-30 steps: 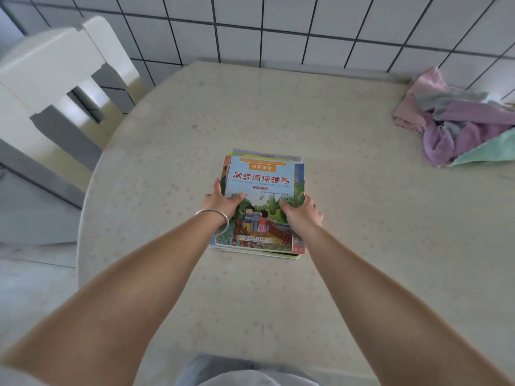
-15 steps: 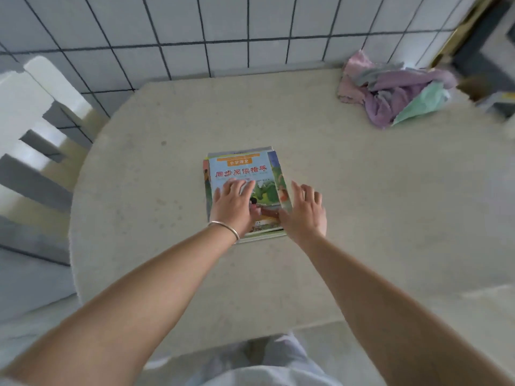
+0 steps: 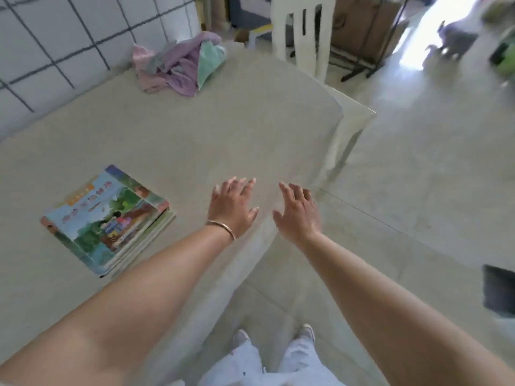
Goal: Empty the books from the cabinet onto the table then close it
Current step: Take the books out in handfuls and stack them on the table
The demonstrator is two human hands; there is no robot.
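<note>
Your left hand [image 3: 232, 208] hangs over the near edge of the table [image 3: 195, 129] with fingers spread and straight, holding nothing; a thin bangle [image 3: 222, 227] circles its wrist. Your right hand [image 3: 298, 211] is just beside it, past the table's edge and over the floor [image 3: 418, 176], fingers likewise spread and empty. Whether the left palm touches the tabletop cannot be told. The stack of books [image 3: 108, 221] lies flat on the table well to the left of your left hand, apart from both hands; the top cover shows a coloured picture, but the title is too blurred to read, and how many books lie under it is unclear. Farther from your hands, by the tiled wall [image 3: 69, 37], sits a heap of cloths [image 3: 181, 68]. A white chair [image 3: 302, 32] stands beyond the table, its top cut off. The cabinet is not in view. The right side is smeared by motion, and a dark object [image 3: 498, 291] there is cut by the edge and cannot be identified.
</note>
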